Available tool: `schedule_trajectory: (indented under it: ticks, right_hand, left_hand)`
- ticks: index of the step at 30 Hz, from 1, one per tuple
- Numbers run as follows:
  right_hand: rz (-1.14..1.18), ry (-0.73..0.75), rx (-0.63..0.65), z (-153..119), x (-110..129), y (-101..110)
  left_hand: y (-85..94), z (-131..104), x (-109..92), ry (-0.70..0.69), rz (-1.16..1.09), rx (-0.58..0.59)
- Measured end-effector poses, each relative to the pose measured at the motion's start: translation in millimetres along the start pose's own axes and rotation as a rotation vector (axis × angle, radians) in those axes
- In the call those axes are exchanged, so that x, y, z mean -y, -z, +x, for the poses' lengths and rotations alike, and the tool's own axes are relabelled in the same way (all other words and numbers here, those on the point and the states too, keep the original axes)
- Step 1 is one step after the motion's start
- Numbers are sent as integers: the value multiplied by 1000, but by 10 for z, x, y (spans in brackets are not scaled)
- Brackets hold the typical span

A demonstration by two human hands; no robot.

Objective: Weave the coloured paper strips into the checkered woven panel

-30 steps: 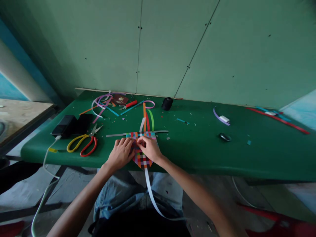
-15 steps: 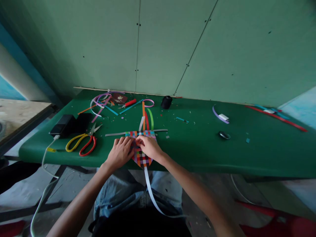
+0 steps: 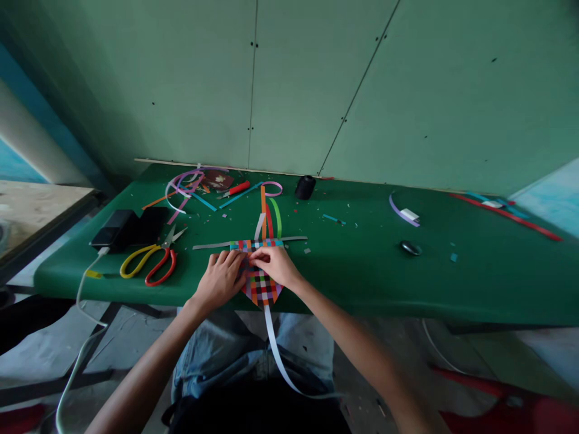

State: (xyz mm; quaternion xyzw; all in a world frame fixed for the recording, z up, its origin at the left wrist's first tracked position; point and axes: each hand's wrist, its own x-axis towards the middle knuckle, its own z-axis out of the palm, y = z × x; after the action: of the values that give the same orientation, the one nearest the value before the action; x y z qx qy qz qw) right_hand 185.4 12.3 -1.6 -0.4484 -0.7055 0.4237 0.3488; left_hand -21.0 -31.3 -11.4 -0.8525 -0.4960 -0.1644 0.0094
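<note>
A colourful checkered woven piece point(image 3: 263, 289) of flat strips, pointed at the near end, lies at the table's front edge. My left hand point(image 3: 222, 276) rests on its left side, palm down, fingers spread and lightly bent, thumb partly hidden. My right hand point(image 3: 274, 264) pinches at the weave's upper middle, thumb and forefinger together on what looks like a strip; the fingertips partly hide it. Orange, red, green and white strip ends point(image 3: 270, 220) stick out from the far edge. A long white strip point(image 3: 274, 343) hangs from the near point over my lap.
Scissors point(image 3: 167, 248) with yellow and red handles lie left, beside a black box with a white cable point(image 3: 85, 280). Behind are loose strips point(image 3: 183, 181), a red-handled cutter point(image 3: 237, 188) and a black spool point(image 3: 305, 187). A dark oval object point(image 3: 411, 247) lies right.
My right hand has shifted very slightly and turned a little at the weave, its fingers still pinched. The left hand and the woven piece stay in place.
</note>
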Motion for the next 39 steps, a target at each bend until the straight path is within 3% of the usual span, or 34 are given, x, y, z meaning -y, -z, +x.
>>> schedule_trajectory:
  ticks: [11,19,26,35,39]
  right_hand:
    - [-299,97,91,55,84,45]
    - [-256,105,179,88,58,88]
    - [-114,93,65,55,-72,18]
    - [-327,65,25,17,48,-55]
    - [-377,49,94,53,101,-27]
  left_hand:
    - [2,7,-2,-1,-3,-6]
    - [-17,3,1,-7,22,-1]
    - [-14,3,-14,-6,24,-6]
    - [2,1,-26,-13,42,2]
    - [5,5,-27,-3,28,4]
